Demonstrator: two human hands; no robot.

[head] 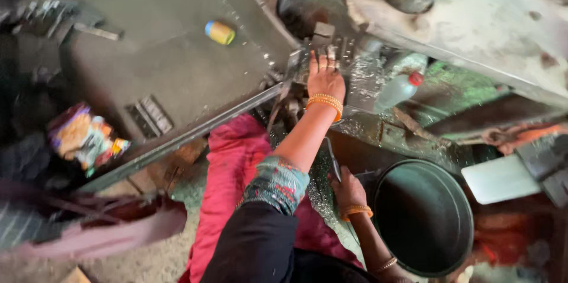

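From my remote seat I see a crowded bench: a long metal bar (195,132) runs from lower left up toward the centre, and right of it the heavy grey machine body (473,28) fills the upper right of the frame, leaving only a narrow pocket of room around the die area (325,43) at upper centre. The flat grey tabletop (171,58) in the upper left has more open space, with a small yellow and blue spool (219,32) lying on it. My left hand (324,79) is stretched forward on a straight arm, palm down, fingers spread flat and pressing on the small metal pieces at the die area; it grips nothing that I can see. My right hand (348,190) sits low at lower centre, wrist bent, fingers curled around a thin metal rod (332,158), just beside the rim of the large dark round tub (423,218) in the lower right. A clear plastic bottle with a red cap (399,89) lies just right of the left hand. Red cloth (228,182) covers the lap below the left forearm.
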